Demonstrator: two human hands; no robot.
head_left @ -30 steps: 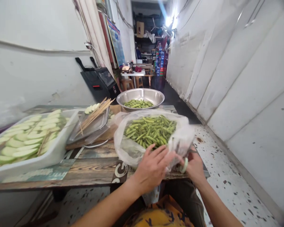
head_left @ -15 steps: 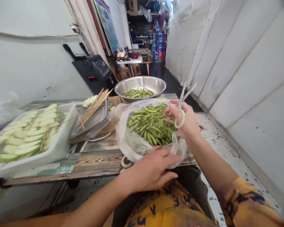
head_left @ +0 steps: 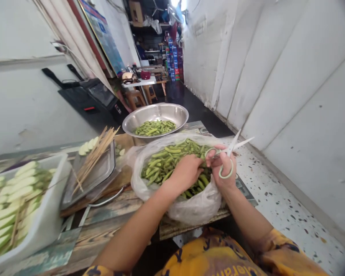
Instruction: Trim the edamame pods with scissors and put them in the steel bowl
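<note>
The right hand (head_left: 222, 168) grips a pair of scissors (head_left: 229, 155), fingers through the pale green loops, the blades spread apart and pointing up and away to the right. Just to its left, the left hand (head_left: 186, 171) reaches palm down into a clear plastic bag (head_left: 189, 205) of green bean pods (head_left: 163, 163); its fingertips are buried among the pods, so whether they pinch one cannot be told. The pods are short, plump and bright green, heaped loosely, the near ones hidden behind both hands and the crumpled bag rim. Beyond the hands stands a steel bowl (head_left: 155, 115) with a shallow layer of the same pods. Left of the hands, bamboo skewers (head_left: 96, 153) lie across a metal tray (head_left: 89, 180). Farther left, a white tub (head_left: 46, 226) of pale sliced vegetable is cut off by the picture's edge and blurred. The wooden table (head_left: 109, 226) carries everything.
</note>
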